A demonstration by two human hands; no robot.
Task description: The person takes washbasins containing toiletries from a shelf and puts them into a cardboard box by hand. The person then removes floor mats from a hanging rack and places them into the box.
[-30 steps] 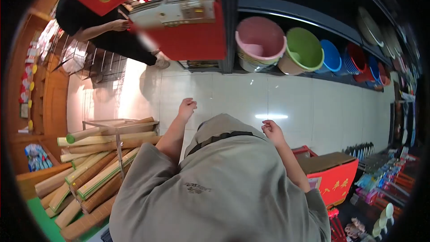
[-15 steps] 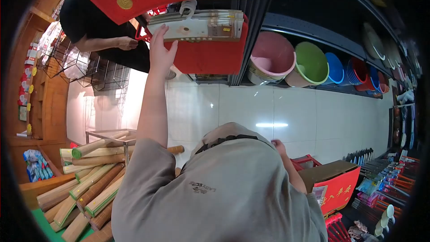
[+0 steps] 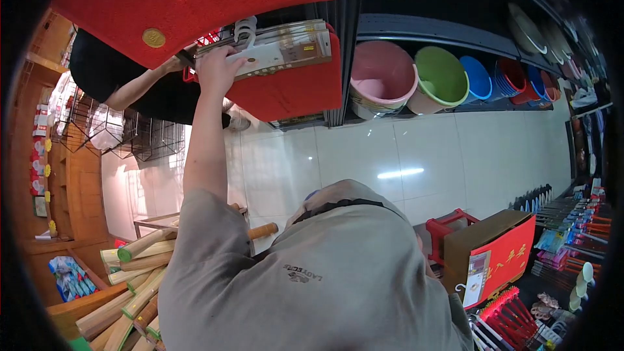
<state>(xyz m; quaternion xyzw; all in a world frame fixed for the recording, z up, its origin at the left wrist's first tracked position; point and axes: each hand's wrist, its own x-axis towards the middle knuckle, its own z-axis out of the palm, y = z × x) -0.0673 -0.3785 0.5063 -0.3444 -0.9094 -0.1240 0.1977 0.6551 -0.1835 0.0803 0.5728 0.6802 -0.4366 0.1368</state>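
Observation:
My left hand [image 3: 218, 70] is closed on the left end of a stack of flat white packages [image 3: 279, 55] with white hanger hooks on top. The thumb lies across the front package and the fingers reach over its upper edge. Directly below the packages is a red panel [image 3: 292, 91]. A large red mat [image 3: 214, 0] with gold markings hangs above. My right hand is out of sight behind my body; only a bit of that arm shows at my right side.
Another person in black [image 3: 97, 71] stands at upper left, one arm toward the red mat. Buckets [image 3: 383, 78] line the right shelf. Rolled mats [image 3: 146, 247] lie at lower left, a red-faced box [image 3: 500, 260] at lower right. Wire racks [image 3: 153, 136] stand at left.
My left hand has risen from near my body to the packages and closed on their end. My right hand has dropped out of view. The other person's hand has moved up toward the red mat.

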